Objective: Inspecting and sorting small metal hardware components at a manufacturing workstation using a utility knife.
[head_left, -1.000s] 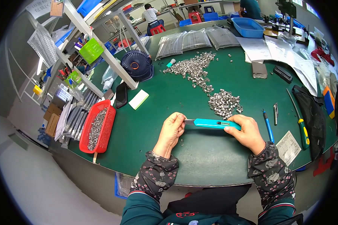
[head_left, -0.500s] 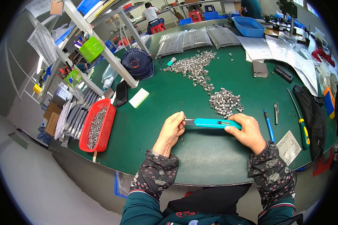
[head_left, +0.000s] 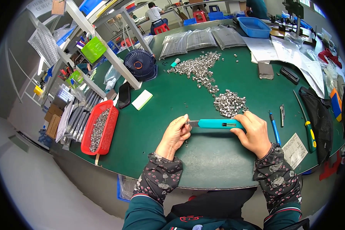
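Note:
My right hand [head_left: 253, 133] is closed around the handle end of a teal utility knife [head_left: 214, 124], held level above the table with its blade to the left. The thumb and fingertips of my left hand [head_left: 174, 136] pinch together at the blade's tip. Whatever small piece they grip there is mostly hidden by the fingers. Just beyond the knife lies a heap of small silvery metal sleeves [head_left: 230, 103]. A larger spread of the same sleeves [head_left: 197, 69] reaches farther back on the green table [head_left: 214, 165].
At left stands a red plastic basket [head_left: 113, 128] of small metal parts, near a phone [head_left: 124, 96], a pad of paper [head_left: 142, 100] and a fan [head_left: 140, 65]. A blue pen [head_left: 274, 127], screwdriver [head_left: 309, 132] and black mesh pouch [head_left: 317, 122] lie right. Bagged rods [head_left: 205, 39] line the back.
My right hand has risen slightly, and the knife's handle has turned a little and sits more level. The left hand keeps its pinch at the blade tip, almost in place.

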The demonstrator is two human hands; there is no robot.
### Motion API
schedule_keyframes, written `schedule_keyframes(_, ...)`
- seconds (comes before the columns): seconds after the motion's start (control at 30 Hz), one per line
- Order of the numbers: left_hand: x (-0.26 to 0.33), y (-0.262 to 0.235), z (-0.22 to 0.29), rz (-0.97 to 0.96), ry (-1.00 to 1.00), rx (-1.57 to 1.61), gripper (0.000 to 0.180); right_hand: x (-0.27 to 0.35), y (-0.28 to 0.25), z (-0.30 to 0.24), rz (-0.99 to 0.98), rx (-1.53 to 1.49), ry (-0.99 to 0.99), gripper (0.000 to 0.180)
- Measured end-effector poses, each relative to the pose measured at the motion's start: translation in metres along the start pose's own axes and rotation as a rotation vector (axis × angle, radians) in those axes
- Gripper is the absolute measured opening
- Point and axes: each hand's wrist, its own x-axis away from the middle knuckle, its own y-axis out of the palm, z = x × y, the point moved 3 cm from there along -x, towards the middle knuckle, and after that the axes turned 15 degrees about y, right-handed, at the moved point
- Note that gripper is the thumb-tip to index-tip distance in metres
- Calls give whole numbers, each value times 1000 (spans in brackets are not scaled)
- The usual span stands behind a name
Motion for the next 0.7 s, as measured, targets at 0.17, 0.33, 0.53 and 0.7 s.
schedule_keyframes(0.17,-1,1,0,-113,60,79,26,-1,-2,7,-1,-191,168,25)
schedule_keyframes(0.33,0,2,4,-121,99,106,20,1,6,11,-114,-111,152,25)
schedule_keyframes(0.53,-3,-2,7,-92,182,204,12,0,-3,2,70,-39,68,31)
schedule_keyframes(0.7,-4,-4,7,-109,211,224,9,2,4,1,-72,-26,56,30)
